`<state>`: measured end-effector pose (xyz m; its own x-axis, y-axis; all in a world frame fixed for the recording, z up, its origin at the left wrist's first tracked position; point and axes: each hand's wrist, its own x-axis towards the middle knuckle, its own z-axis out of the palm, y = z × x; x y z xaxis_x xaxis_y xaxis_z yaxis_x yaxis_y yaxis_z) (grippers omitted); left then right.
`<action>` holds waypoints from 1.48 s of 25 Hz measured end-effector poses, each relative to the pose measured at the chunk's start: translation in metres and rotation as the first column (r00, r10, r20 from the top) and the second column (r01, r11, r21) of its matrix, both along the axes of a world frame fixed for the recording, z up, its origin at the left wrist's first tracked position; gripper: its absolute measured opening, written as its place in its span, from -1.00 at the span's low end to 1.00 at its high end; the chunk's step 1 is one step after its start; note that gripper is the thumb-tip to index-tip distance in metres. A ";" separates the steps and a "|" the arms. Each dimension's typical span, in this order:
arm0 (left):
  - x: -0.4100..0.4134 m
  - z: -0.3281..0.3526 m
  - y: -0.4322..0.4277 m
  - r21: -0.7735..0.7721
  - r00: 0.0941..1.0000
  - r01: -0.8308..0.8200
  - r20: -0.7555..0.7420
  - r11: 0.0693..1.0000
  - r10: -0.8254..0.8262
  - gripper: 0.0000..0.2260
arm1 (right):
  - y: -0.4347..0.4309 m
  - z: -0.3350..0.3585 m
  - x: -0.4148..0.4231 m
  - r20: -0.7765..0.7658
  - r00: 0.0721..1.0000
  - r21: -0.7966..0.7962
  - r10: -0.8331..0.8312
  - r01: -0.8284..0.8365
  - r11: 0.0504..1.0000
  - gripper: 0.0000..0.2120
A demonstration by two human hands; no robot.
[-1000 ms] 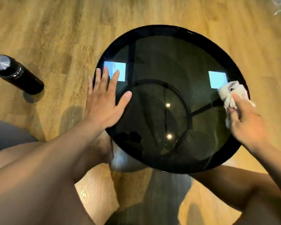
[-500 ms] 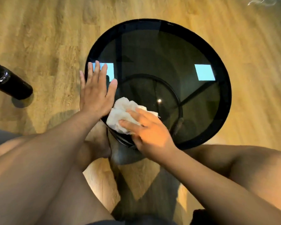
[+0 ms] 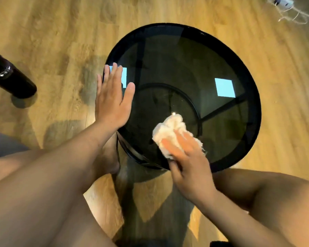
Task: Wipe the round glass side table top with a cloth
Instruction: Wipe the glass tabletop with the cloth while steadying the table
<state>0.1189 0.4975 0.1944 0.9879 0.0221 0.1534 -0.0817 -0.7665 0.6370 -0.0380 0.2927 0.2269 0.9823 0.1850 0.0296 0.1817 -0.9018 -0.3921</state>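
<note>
Head view, wiping step. Round smoked-glass side table top (image 3: 194,68): stands on the wood floor between your knees. Crumpled white cloth (image 3: 169,130): near edge of the top, under your right hand (image 3: 189,163), fingers extended, pressing it flat. Left hand (image 3: 111,102): fingers straight, braced on the left edge. Keep that brace; press evenly, overlap strokes toward the far edge.

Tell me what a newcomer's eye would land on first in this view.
First the round dark glass table top in the middle of the wooden floor, with two bright square reflections in it. Next the white crumpled cloth on its near part, pressed down by the right hand, while the left hand lies flat on the left rim. A dark bottle with a metal cap stands on the floor far left.
</note>
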 end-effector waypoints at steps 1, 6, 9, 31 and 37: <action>-0.001 -0.001 0.000 -0.042 1.000 -0.006 0.013 0.999 0.006 -0.40 | 0.024 -0.001 0.008 0.018 0.988 0.002 0.150 -0.150 0.989 -0.57; 0.001 -0.006 0.003 -0.189 0.997 -0.012 0.067 0.982 0.025 -0.40 | 0.014 -0.015 0.084 0.111 0.942 -0.038 0.317 -0.315 0.948 -0.62; 0.000 -0.006 0.002 -0.222 0.997 0.001 0.081 0.975 0.017 -0.44 | -0.105 -0.007 0.121 0.080 0.996 -0.146 0.031 -0.019 0.989 -0.55; -0.003 0.001 0.002 -0.067 1.000 0.015 0.024 0.998 -0.013 -0.41 | -0.175 0.023 0.134 -0.015 0.843 -0.347 -0.538 0.500 0.793 -0.39; -0.002 -0.001 0.001 -0.009 0.985 0.110 0.136 0.994 -0.108 -0.46 | 0.014 -0.007 0.131 0.126 0.969 -0.032 -0.211 0.217 0.976 -0.50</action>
